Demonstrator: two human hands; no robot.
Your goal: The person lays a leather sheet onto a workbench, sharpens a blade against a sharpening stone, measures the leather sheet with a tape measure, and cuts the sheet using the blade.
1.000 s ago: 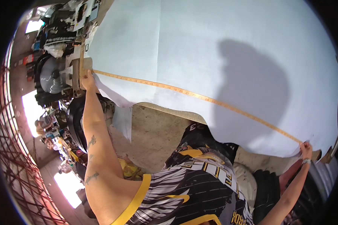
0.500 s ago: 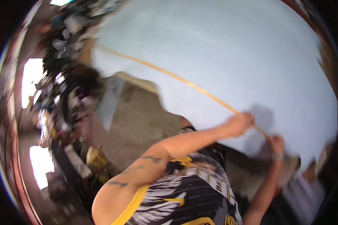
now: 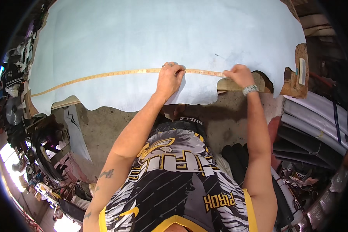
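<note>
Across the pale blue sheet (image 3: pixel 100 42), spread on a table (image 3: pixel 295 89): one yellow tape (image 3: pixel 104 74), running from the sheet's left side to the right hand (image 3: pixel 240 75). Left hand (image 3: pixel 169 80): fingers bent down over the tape, whether pinching it cannot be told; right hand: thumb and fingers closed on the tape, wrist banded. Beside the table, at right: grey and black rolls (image 3: pixel 317 120).

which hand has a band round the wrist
The right hand, farther right along the tape measure: a silvery band circles its wrist. The left hand shows a bare wrist.
</note>
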